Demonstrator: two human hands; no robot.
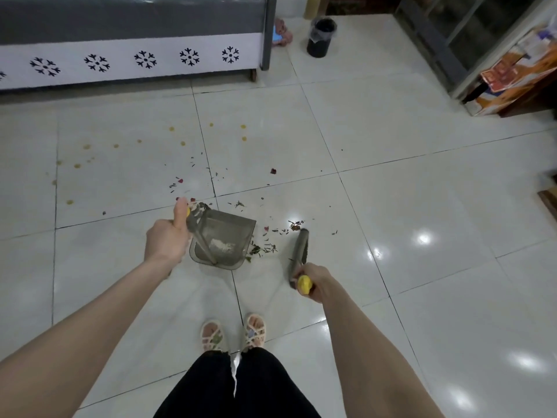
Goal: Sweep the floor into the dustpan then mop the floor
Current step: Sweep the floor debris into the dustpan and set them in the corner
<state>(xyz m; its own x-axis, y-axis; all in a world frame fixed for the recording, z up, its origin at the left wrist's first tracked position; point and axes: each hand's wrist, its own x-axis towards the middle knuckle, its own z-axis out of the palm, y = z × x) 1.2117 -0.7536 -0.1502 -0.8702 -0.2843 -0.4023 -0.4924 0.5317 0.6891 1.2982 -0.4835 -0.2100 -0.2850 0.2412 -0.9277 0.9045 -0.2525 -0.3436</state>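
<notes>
black trousers (235, 387) and two sandals (212, 334) are seen at the bottom edge, above the white tiled floor (422, 191). the left hand (167, 236) is closed around the upper end of the long handle of the grey dustpan (224, 239), with the thumb laid along it. the dustpan is placed on the floor in front of the feet, and some white powder (221, 245) is seen inside. the right hand (316, 282) is curled around the yellow-tipped handle of the broom (300, 251), whose dark head is kept low, near the right side of the dustpan. green and red scraps (265, 247) are scattered between them and beyond. yellow spots (171, 129) are seen farther away on the tiles.
</notes>
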